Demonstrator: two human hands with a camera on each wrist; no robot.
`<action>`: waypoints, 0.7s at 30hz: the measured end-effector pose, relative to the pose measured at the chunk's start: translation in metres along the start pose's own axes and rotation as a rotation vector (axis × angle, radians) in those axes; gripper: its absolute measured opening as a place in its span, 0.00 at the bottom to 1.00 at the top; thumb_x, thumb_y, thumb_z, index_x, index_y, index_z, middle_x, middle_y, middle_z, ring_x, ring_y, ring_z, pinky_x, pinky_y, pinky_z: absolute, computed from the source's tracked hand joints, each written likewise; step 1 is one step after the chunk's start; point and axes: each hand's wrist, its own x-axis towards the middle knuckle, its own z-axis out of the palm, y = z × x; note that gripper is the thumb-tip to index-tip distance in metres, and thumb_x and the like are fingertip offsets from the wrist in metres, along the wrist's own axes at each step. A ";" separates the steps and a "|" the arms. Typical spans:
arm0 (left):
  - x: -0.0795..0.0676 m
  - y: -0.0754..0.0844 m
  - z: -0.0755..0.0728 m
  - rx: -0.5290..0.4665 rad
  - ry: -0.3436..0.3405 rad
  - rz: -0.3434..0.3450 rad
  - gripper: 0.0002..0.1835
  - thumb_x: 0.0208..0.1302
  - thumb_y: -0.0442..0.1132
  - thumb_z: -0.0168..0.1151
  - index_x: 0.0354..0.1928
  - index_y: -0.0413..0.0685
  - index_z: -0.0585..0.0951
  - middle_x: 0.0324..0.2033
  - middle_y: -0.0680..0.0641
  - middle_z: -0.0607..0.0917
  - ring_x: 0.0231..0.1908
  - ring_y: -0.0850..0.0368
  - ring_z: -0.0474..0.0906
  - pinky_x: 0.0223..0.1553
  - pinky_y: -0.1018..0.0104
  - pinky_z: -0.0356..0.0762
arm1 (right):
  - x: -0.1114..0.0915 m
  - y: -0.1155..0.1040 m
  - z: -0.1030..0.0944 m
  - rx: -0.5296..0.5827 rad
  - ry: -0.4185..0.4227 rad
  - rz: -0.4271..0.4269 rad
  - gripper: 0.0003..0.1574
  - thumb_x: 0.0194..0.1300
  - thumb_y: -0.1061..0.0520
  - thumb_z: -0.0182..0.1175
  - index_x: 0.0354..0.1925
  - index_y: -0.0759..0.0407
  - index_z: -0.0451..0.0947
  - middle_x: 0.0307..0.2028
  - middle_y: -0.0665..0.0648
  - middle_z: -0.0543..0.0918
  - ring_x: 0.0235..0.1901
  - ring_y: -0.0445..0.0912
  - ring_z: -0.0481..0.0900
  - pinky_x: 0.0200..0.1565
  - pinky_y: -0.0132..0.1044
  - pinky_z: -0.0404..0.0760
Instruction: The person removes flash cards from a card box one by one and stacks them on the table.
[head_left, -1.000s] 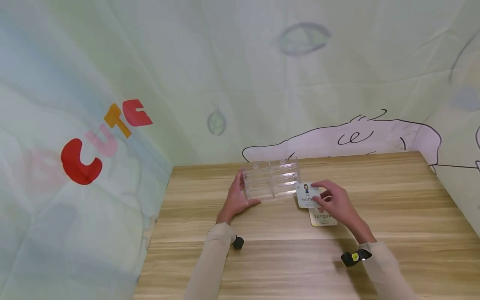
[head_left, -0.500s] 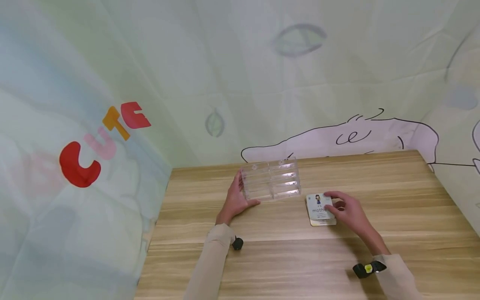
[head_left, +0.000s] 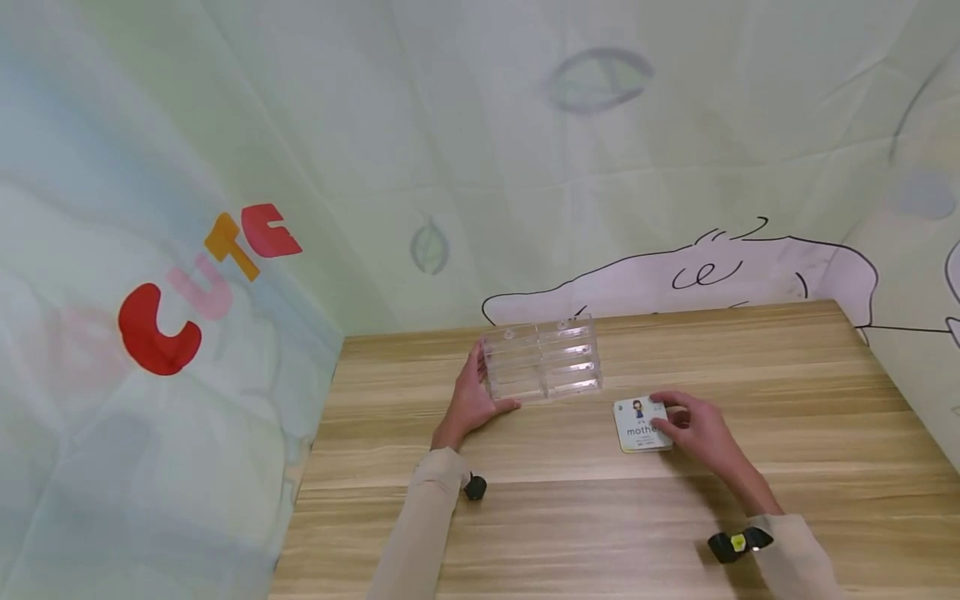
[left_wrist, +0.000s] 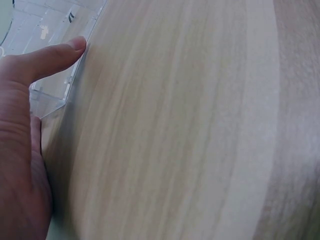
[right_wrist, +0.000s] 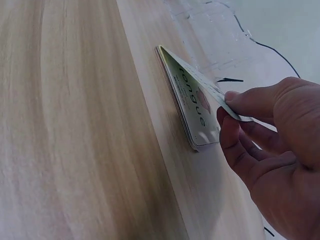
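Note:
My left hand [head_left: 472,403] holds the left side of a clear plastic rack [head_left: 542,360] with several slots in two columns. In the left wrist view the thumb lies along the rack's near edge [left_wrist: 75,75]. To the right, my right hand [head_left: 701,427] pinches a word card [head_left: 636,413] reading "mother", with a small figure drawn on it, by its right edge. The right wrist view shows this card tilted over a small stack of cards [right_wrist: 192,107], one end down at the stack and the pinched end raised. The stack's top card reads "tongue".
The wooden table [head_left: 555,517] reaches back to a hanging cloth [head_left: 480,167] printed with drawings. On the left side cloth are coloured letters [head_left: 161,329]. The rack stands near the table's back edge.
My right hand has moved right and toward me with the "mother" card, from beside the rack to over the "tongue" card, which it now covers in the head view. The left hand stays put.

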 end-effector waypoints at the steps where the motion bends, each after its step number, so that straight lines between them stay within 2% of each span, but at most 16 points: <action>1: 0.000 0.000 0.000 -0.003 0.003 0.005 0.75 0.39 0.43 0.90 0.83 0.48 0.45 0.76 0.36 0.62 0.74 0.46 0.62 0.74 0.60 0.63 | 0.000 0.000 0.000 -0.010 -0.001 -0.006 0.26 0.62 0.70 0.71 0.59 0.70 0.80 0.53 0.74 0.83 0.42 0.60 0.87 0.41 0.42 0.89; 5: 0.000 0.000 0.000 -0.006 0.005 0.011 0.75 0.39 0.43 0.90 0.83 0.47 0.45 0.76 0.36 0.63 0.74 0.45 0.62 0.74 0.59 0.63 | 0.001 0.000 0.002 -0.052 -0.004 -0.029 0.26 0.61 0.70 0.71 0.58 0.72 0.79 0.50 0.73 0.84 0.40 0.58 0.87 0.41 0.46 0.90; 9: 0.000 0.001 0.000 -0.007 0.001 0.004 0.75 0.40 0.43 0.90 0.83 0.47 0.45 0.76 0.36 0.62 0.74 0.45 0.62 0.74 0.59 0.63 | 0.001 0.000 0.003 -0.090 -0.008 -0.040 0.26 0.60 0.69 0.73 0.57 0.72 0.80 0.47 0.69 0.84 0.37 0.52 0.84 0.37 0.40 0.88; 13: 0.000 0.001 -0.001 -0.004 -0.003 -0.001 0.75 0.40 0.43 0.90 0.83 0.46 0.44 0.76 0.36 0.61 0.75 0.44 0.61 0.74 0.59 0.63 | 0.001 0.001 0.004 -0.133 -0.010 -0.074 0.26 0.59 0.68 0.74 0.55 0.71 0.81 0.45 0.66 0.84 0.34 0.47 0.79 0.33 0.34 0.82; 17: 0.000 0.001 0.000 -0.005 -0.005 -0.004 0.75 0.40 0.43 0.90 0.83 0.46 0.44 0.76 0.36 0.61 0.75 0.45 0.61 0.74 0.60 0.63 | 0.002 0.004 0.006 -0.173 -0.010 -0.097 0.24 0.59 0.67 0.75 0.54 0.70 0.82 0.43 0.63 0.83 0.34 0.46 0.75 0.32 0.34 0.78; 21: 0.000 0.000 0.000 -0.006 -0.005 -0.001 0.75 0.40 0.43 0.90 0.83 0.46 0.44 0.76 0.36 0.62 0.75 0.45 0.61 0.74 0.61 0.63 | 0.002 0.005 0.007 -0.192 -0.011 -0.082 0.24 0.60 0.67 0.75 0.54 0.70 0.82 0.42 0.63 0.81 0.34 0.47 0.74 0.32 0.34 0.78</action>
